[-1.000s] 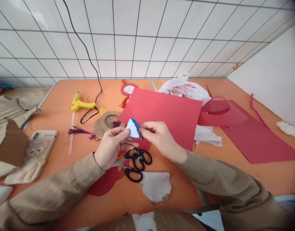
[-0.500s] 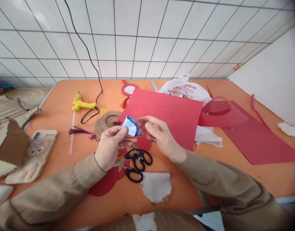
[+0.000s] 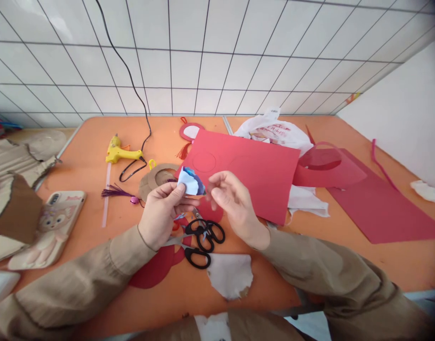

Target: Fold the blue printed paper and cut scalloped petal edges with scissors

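Note:
Between the thumb and fingers of my left hand (image 3: pixel 164 208) is a small folded piece (image 3: pixel 189 182), pale blue on one face and darker blue and purple along its edge. Just to its right is my right hand (image 3: pixel 235 201), its fingers curled and a bit apart. Whether those fingertips pinch anything small is too blurred to tell. Under and below the hands lie black-handled scissors (image 3: pixel 197 258) and red paper pieces (image 3: pixel 151 271). A whitish ragged scrap (image 3: pixel 230 275) rests nearer my body.
A yellow glue gun (image 3: pixel 123 152), brown cardboard ring (image 3: pixel 151 179) and purple tassel (image 3: pixel 116 191) lie left of centre. Red sheets (image 3: pixel 253 166) cover the right, beside a white plastic bag (image 3: pixel 274 130). A phone (image 3: pixel 50 227) and cardboard (image 3: pixel 16 203) are far left.
My left hand has shifted slightly left and up with the blue piece, which is tilted a little differently. The right hand's fingertips have drawn slightly away from it.

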`<state>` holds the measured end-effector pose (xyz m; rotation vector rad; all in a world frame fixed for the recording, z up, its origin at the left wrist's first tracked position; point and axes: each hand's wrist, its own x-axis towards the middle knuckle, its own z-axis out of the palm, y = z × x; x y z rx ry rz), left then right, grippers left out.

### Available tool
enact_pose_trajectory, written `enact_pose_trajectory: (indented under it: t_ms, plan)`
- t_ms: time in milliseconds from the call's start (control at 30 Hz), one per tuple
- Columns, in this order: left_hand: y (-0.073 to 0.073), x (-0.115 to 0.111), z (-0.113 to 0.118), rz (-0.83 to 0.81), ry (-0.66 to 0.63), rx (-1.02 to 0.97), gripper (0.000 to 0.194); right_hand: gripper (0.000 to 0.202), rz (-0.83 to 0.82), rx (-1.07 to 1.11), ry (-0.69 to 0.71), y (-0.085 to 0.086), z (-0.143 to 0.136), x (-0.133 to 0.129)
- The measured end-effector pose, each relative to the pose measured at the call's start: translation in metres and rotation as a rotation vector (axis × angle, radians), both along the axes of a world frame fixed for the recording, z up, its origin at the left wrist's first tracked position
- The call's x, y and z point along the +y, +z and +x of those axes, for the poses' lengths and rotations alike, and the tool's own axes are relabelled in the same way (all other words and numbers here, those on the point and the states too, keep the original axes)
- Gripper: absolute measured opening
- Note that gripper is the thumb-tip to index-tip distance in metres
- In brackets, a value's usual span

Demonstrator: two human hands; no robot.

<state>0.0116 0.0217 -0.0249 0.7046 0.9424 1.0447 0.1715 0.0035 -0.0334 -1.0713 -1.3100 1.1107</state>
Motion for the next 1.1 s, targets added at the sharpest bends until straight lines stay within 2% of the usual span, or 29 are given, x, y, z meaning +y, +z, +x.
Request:
enact_pose_trajectory:
  t_ms: [100,233,333,400,467,633,700,800,900,1100]
  plan:
    - [0.002,0.004,-0.002,-0.096,-0.024,-0.03,0.023,0.009,0.181,-0.142,-0.062,0.003,0.003,-0.001]
    - [0.006,0.004,-0.004,-0.109,-0.141,0.027,0.02,0.022,0.528,-0.496,-0.02,0.011,0.007,-0.002]
    - [0.01,0.003,-0.005,-0.091,-0.2,0.095,0.019,0.018,0.637,-0.668,0.01,0.016,0.009,0.0]
    - [0.011,0.003,-0.006,-0.081,-0.214,0.125,0.02,0.01,0.639,-0.71,0.029,0.017,0.009,0.001]
    - [0.011,0.004,-0.006,-0.07,-0.234,0.127,0.024,0.013,0.595,-0.694,0.041,0.018,0.009,0.002]
    - [0.009,0.004,-0.007,-0.056,-0.275,0.025,0.044,0.014,0.321,-0.455,0.082,0.019,0.009,0.006]
    - [0.007,0.004,-0.008,-0.041,-0.289,0.011,0.045,0.012,0.216,-0.392,0.111,0.02,0.01,0.008]
    - [0.007,0.004,-0.008,0.014,-0.31,0.019,0.039,0.012,0.162,-0.386,0.141,0.021,0.013,0.011]
    - [0.007,0.004,-0.008,0.042,-0.313,0.042,0.031,0.014,0.22,-0.436,0.15,0.021,0.015,0.012]
    - [0.007,0.004,-0.007,-0.002,-0.284,0.064,0.032,0.013,0.518,-0.567,0.207,0.02,0.021,0.015]
